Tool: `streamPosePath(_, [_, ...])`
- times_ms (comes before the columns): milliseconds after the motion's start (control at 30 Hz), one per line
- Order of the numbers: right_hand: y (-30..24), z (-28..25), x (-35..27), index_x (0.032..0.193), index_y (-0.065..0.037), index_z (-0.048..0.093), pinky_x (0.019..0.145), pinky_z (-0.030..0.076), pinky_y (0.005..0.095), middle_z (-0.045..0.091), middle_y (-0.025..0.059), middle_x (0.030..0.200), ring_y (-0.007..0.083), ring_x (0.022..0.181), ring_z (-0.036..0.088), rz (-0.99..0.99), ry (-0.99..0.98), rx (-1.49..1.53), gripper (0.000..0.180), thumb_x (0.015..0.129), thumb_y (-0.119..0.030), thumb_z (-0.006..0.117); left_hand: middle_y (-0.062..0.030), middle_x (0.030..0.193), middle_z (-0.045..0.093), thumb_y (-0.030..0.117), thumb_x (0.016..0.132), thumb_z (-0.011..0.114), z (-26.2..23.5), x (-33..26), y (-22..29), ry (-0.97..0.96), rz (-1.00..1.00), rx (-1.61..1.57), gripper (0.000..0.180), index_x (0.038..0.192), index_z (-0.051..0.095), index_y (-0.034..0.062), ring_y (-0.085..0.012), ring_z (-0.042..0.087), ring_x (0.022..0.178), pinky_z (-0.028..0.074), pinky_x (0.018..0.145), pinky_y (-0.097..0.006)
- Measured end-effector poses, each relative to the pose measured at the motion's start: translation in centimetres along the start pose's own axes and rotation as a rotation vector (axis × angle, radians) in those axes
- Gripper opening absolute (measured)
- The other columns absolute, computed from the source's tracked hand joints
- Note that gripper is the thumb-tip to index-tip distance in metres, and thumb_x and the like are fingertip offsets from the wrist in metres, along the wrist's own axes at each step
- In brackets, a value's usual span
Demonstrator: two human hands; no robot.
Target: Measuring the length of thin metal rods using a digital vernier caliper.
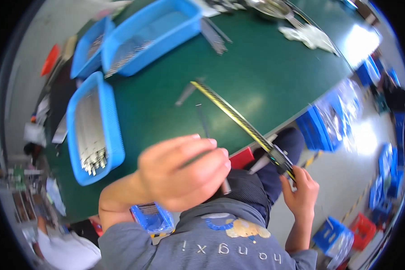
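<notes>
My left hand [184,173] is closed around a thin metal strip [203,118]. One end of the strip points up over the table, and the other shows below my fingers. In my right hand [301,191], at the table's near edge, is a caliper with a display [234,113]. Its long beam slants up and left, with the jaws over the green tabletop [157,112]. The strip and the caliper jaws are apart. Left of my left hand stands a blue basket [114,130] holding many long metal strips [87,121].
At the back left are a large blue bin [166,51] and a smaller blue bin [78,67], both with metal pieces. Loose strips [214,38] lie beside the large one. A white cloth [310,36] lies far right. Blue crates [312,130] stand past the right edge. Another person [69,252] is lower left.
</notes>
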State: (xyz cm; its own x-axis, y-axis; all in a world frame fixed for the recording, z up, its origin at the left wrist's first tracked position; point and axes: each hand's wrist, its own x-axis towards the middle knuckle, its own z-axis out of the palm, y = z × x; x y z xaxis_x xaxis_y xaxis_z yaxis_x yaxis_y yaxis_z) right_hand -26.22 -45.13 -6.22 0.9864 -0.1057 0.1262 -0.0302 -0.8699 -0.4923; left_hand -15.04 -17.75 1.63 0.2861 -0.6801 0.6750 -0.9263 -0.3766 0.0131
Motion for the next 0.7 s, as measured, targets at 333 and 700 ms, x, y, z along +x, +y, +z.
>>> streamPosePath(333, [0.5, 0.6, 0.2, 0.091, -0.003, 0.059, 0.048, 0.043, 0.0318, 0.058, 0.0095, 0.069, 0.0217, 0.051, 0.056, -0.033, 0.009, 0.022, 0.027, 0.074, -0.018, 0.073, -0.0029, 0.088, 0.065, -0.002, 0.076, 0.067, -5.4, -2.6, -16.8, 0.264, -0.227, 0.488, 0.012, 0.086, 0.067, 0.0056, -0.0190, 0.064, 0.072, 0.051, 0.060, -0.025])
streamPosePath(700, [1.5, 0.7, 0.1, 0.092, 0.001, 0.058, 0.046, 0.039, 0.0306, 0.055, 0.0098, 0.068, 0.0206, 0.048, 0.049, -0.032, 0.035, 0.036, 0.028, 0.075, -0.016, 0.072, -0.0088, 0.092, 0.067, 0.017, 0.076, 0.068, -8.6, -11.4, -20.3, -0.265, -1.124, 0.788, 0.019, 0.093, 0.068, 0.0091, -0.0265, 0.065, 0.085, 0.050, 0.074, -0.037])
